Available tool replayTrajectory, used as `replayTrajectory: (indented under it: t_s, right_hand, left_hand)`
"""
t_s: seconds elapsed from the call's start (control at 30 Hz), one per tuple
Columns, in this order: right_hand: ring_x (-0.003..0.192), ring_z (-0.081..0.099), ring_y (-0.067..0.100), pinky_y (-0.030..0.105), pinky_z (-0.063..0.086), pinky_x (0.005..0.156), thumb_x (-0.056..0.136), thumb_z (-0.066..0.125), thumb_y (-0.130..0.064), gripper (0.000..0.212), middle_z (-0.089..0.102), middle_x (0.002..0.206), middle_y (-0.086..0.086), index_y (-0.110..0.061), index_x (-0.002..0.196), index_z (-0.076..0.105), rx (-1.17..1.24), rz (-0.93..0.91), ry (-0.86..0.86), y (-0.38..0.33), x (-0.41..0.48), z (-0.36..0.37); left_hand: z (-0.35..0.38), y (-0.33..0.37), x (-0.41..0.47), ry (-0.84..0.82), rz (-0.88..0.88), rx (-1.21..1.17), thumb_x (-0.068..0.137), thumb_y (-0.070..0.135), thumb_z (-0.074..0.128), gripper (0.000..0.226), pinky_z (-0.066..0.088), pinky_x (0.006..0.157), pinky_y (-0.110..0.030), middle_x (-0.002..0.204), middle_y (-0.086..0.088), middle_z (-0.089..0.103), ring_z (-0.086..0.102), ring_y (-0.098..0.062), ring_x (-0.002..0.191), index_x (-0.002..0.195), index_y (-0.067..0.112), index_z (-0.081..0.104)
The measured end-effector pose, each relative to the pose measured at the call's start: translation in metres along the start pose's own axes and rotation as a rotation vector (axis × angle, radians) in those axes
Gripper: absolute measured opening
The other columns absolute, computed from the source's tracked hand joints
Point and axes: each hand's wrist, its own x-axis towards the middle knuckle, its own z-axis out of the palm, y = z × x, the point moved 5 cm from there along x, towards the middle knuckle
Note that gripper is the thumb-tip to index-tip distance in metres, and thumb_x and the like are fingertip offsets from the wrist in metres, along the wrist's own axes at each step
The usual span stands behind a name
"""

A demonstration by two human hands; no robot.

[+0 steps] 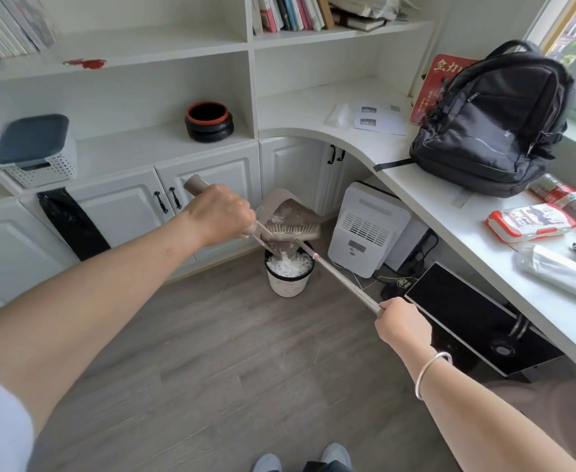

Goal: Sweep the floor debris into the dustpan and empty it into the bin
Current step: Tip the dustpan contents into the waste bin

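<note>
My left hand (219,214) grips the taupe handle of the dustpan (288,207), which is tipped up over the small white bin (288,284). White shredded debris (289,264) fills the bin, and some slides off the pan's lip. My right hand (403,323) grips the long broom handle (344,282). The broom's bristle head (293,229) lies against the inside of the tilted dustpan, just above the bin.
White cabinets (126,206) and shelves stand behind the bin. A white appliance (368,229) sits on the floor to its right, with cables and a black flat panel (477,318) beside it. A curved desk (450,206) carries a black backpack (494,124). Grey wood floor (228,369) lies in front of me.
</note>
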Motion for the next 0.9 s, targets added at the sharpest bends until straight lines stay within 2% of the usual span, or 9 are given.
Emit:
replayTrajectory:
  t_s: [0.2, 0.3, 0.47, 0.57, 0.63, 0.7, 0.77, 0.83, 0.9]
  right_hand:
    - [0.09, 0.066, 0.025, 0.026, 0.044, 0.067, 0.079, 0.052, -0.008, 0.028, 0.068, 0.098, 0.001, -0.024, 0.094, 0.068, -0.12, 0.048, 0.015, 0.013, 0.005, -0.003]
    - [0.091, 0.066, 0.024, 0.027, 0.047, 0.07, 0.08, 0.053, -0.01, 0.029, 0.067, 0.098, 0.0, -0.025, 0.1, 0.068, -0.149, 0.069, 0.013, 0.025, 0.005, -0.002]
    - [0.084, 0.066, 0.024, 0.026, 0.048, 0.069, 0.079, 0.054, -0.016, 0.024, 0.067, 0.09, -0.001, -0.024, 0.097, 0.069, -0.162, 0.082, -0.004, 0.041, 0.004, -0.006]
    - [0.077, 0.061, 0.023, 0.026, 0.047, 0.066, 0.076, 0.055, -0.02, 0.026, 0.064, 0.083, -0.004, -0.027, 0.095, 0.07, -0.136, 0.075, -0.004, 0.057, -0.001, -0.009]
    - [0.074, 0.058, 0.022, 0.026, 0.044, 0.065, 0.075, 0.055, -0.022, 0.029, 0.06, 0.077, -0.008, -0.032, 0.096, 0.071, -0.089, 0.081, 0.005, 0.07, -0.002, -0.01]
    - [0.071, 0.057, 0.021, 0.027, 0.042, 0.064, 0.074, 0.056, -0.024, 0.028, 0.054, 0.068, -0.012, -0.035, 0.094, 0.071, -0.039, 0.078, 0.015, 0.074, -0.003, -0.011]
    - [0.071, 0.058, 0.021, 0.027, 0.042, 0.063, 0.074, 0.056, -0.025, 0.024, 0.053, 0.067, -0.014, -0.035, 0.09, 0.071, -0.011, 0.062, 0.017, 0.07, -0.002, -0.012]
    - [0.072, 0.06, 0.021, 0.027, 0.043, 0.062, 0.074, 0.055, -0.027, 0.018, 0.057, 0.069, -0.012, -0.03, 0.084, 0.07, 0.015, 0.041, 0.008, 0.06, 0.0, -0.014]
    - [0.069, 0.063, 0.021, 0.026, 0.044, 0.059, 0.073, 0.053, -0.027, 0.016, 0.062, 0.067, -0.008, -0.025, 0.075, 0.069, 0.042, 0.016, -0.029, 0.047, 0.004, -0.016]
  left_hand:
    - [0.004, -0.001, -0.005, 0.016, 0.003, -0.043, 0.044, 0.014, 0.087, 0.037, 0.037, 0.037, -0.015, 0.037, 0.007, 0.046, 0.048, -0.013, 0.03, 0.038, 0.021, 0.051]
    - [0.008, -0.002, -0.007, -0.013, -0.058, -0.043, 0.048, 0.026, 0.091, 0.04, 0.034, 0.037, -0.014, 0.037, 0.008, 0.047, 0.05, -0.012, 0.031, 0.038, 0.02, 0.053]
    - [0.005, -0.009, -0.008, -0.023, -0.089, -0.005, 0.043, 0.023, 0.09, 0.041, 0.028, 0.037, -0.013, 0.034, 0.009, 0.044, 0.047, -0.011, 0.028, 0.034, 0.021, 0.05]
    - [0.007, -0.011, -0.005, -0.096, -0.101, 0.046, 0.055, 0.028, 0.083, 0.033, 0.029, 0.04, -0.015, 0.039, 0.011, 0.048, 0.052, -0.008, 0.035, 0.041, 0.022, 0.054]
    - [0.011, -0.011, -0.002, -0.062, -0.074, 0.093, 0.073, 0.026, 0.071, 0.025, 0.031, 0.044, -0.018, 0.047, 0.01, 0.049, 0.058, -0.007, 0.046, 0.052, 0.025, 0.056]
    - [0.011, -0.012, 0.0, -0.024, -0.055, 0.088, 0.079, 0.019, 0.06, 0.025, 0.032, 0.046, -0.019, 0.051, 0.009, 0.047, 0.058, -0.01, 0.048, 0.056, 0.024, 0.054]
    - [0.004, -0.014, 0.0, 0.003, -0.067, 0.061, 0.073, 0.017, 0.061, 0.028, 0.03, 0.043, -0.017, 0.044, 0.01, 0.046, 0.053, -0.01, 0.039, 0.047, 0.023, 0.053]
    - [0.004, -0.015, 0.002, -0.027, -0.057, 0.06, 0.069, 0.016, 0.064, 0.028, 0.032, 0.043, -0.017, 0.044, 0.01, 0.044, 0.053, -0.01, 0.039, 0.047, 0.024, 0.049]
    - [0.002, -0.014, 0.001, -0.031, -0.025, 0.033, 0.055, 0.011, 0.071, 0.027, 0.034, 0.042, -0.017, 0.043, 0.009, 0.046, 0.05, -0.012, 0.036, 0.045, 0.024, 0.05]
